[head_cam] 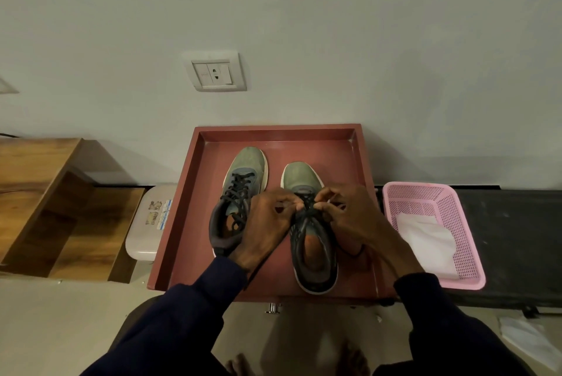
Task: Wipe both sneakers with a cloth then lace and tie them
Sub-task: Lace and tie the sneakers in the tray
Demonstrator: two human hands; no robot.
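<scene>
Two green-grey sneakers with dark collars stand side by side, toes away from me, in a red-brown tray [185, 217]. The left sneaker [243, 175] has its black lace threaded through the eyelets. Over the lacing of the right sneaker [301, 178], my left hand [267, 223] and my right hand [349, 217] meet, each pinching the black lace [307, 208]. A loose end of lace trails on the tray by my right wrist. A white cloth [425, 235] lies in the pink basket.
A pink mesh basket [456, 202] sits on a black bench right of the tray. A beige plastic box [149, 223] is just left of the tray, with wooden steps [45, 193] beyond it. The wall with a socket [216, 73] stands behind.
</scene>
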